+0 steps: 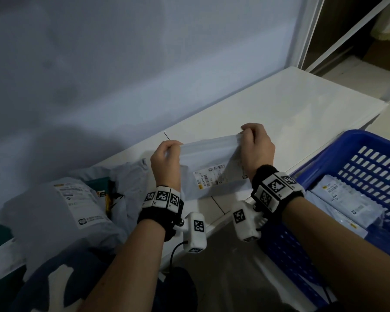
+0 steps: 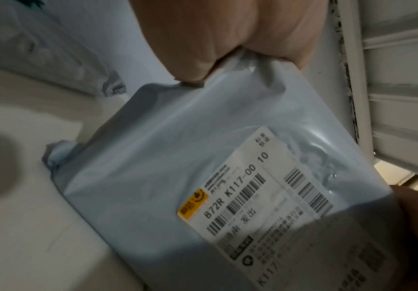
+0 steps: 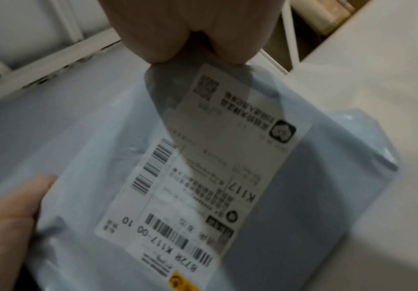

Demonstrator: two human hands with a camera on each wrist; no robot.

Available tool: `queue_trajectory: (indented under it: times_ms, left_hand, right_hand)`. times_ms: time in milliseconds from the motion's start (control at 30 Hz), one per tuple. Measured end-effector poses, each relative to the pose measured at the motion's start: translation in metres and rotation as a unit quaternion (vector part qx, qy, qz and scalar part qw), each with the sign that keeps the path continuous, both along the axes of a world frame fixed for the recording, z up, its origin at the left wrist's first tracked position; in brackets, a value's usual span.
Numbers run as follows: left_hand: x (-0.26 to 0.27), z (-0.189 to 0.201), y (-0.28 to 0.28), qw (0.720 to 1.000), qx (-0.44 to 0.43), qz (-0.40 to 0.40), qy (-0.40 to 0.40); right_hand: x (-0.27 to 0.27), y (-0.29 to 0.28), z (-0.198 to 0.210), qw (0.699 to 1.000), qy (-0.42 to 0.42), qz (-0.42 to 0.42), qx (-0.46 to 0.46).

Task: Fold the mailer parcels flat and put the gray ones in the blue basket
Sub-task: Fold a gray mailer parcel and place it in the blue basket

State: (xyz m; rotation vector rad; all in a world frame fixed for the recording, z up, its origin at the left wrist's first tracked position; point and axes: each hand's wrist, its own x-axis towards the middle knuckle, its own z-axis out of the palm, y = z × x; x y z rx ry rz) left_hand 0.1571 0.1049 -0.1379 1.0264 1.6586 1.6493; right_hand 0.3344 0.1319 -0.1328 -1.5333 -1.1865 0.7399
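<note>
I hold a gray mailer parcel (image 1: 208,158) with a white shipping label above the white table (image 1: 291,109). My left hand (image 1: 167,157) pinches its upper left corner and my right hand (image 1: 254,145) pinches its upper right corner. The left wrist view shows my left hand (image 2: 227,49) gripping the gray mailer parcel (image 2: 177,147) at its top edge. Seen from the right wrist, my right hand (image 3: 192,39) pinches the gray mailer parcel (image 3: 315,177) near the label's end. The blue basket (image 1: 324,251) stands at the right, with gray mailers (image 1: 342,199) lying inside.
A heap of gray mailers (image 1: 59,210) with labels lies at the left on the table, with a dark box (image 1: 99,183) among them. A wall runs behind the table. White shelving (image 1: 338,37) stands at the far right.
</note>
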Motion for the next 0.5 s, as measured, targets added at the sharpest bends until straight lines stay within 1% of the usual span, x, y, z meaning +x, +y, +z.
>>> queue_trajectory:
  times_ms: [67, 100, 167, 233, 367, 500]
  left_hand:
    - [0.001, -0.003, 0.001, 0.999, 0.004, 0.011, -0.044]
    - [0.001, -0.004, 0.002, 0.998, 0.002, 0.014, -0.060]
    - [0.001, -0.009, 0.004, 0.998, -0.004, 0.008, -0.065]
    - [-0.001, -0.013, 0.007, 0.999, 0.005, -0.004, -0.051]
    - [-0.004, -0.022, 0.009, 0.999, 0.017, -0.037, -0.015]
    - [-0.006, -0.028, 0.008, 0.999, 0.018, -0.050, 0.010]
  right_hand:
    - [0.000, 0.001, -0.004, 0.998, 0.061, -0.018, -0.018]
    - [0.000, 0.001, -0.007, 0.996, 0.078, -0.019, -0.027]
    - [0.000, 0.001, -0.012, 0.995, 0.092, -0.011, -0.041]
    - [0.001, 0.002, -0.017, 0.995, 0.093, 0.001, -0.046]
    - [0.002, 0.002, -0.026, 0.998, 0.051, 0.027, -0.019]
    - [0.001, 0.002, -0.033, 0.998, 0.051, 0.040, -0.009]
